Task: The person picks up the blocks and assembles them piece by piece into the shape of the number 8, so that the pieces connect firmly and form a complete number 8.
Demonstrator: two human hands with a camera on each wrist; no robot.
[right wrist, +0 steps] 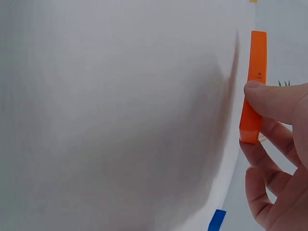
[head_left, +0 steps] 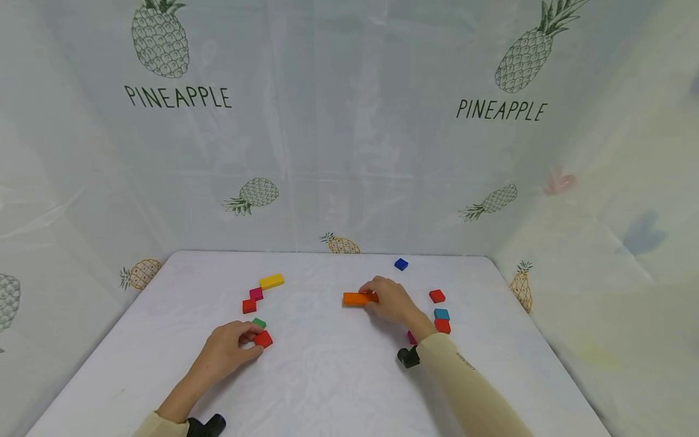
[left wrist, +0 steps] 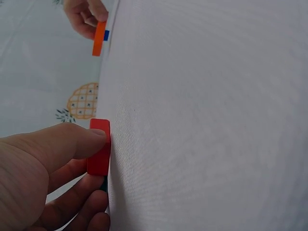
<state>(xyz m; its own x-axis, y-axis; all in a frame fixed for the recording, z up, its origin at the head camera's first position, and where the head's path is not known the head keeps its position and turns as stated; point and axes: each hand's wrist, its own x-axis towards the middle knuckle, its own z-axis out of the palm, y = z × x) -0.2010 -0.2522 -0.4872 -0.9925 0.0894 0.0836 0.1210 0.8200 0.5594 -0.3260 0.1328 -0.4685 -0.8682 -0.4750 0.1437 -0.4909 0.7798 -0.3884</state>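
Note:
On the left half of the table, my left hand (head_left: 226,346) pinches a red block (head_left: 263,339) between thumb and fingers. A green block (head_left: 259,323) lies just behind it, partly covered; in the left wrist view the thumb presses the near face of the red block (left wrist: 99,147). Near the table's middle, my right hand (head_left: 392,300) grips the right end of a long orange block (head_left: 356,299). The right wrist view has the thumb on one broad face of the orange block (right wrist: 255,77) and fingers behind. Its other end sticks out free.
Behind the left hand lie red (head_left: 249,306), magenta (head_left: 256,294) and yellow (head_left: 272,281) blocks in a slanting row. Around the right arm are blue (head_left: 401,264), red (head_left: 437,296) and teal (head_left: 442,314) blocks, another red one (head_left: 443,326), and a partly hidden magenta one (head_left: 412,338).

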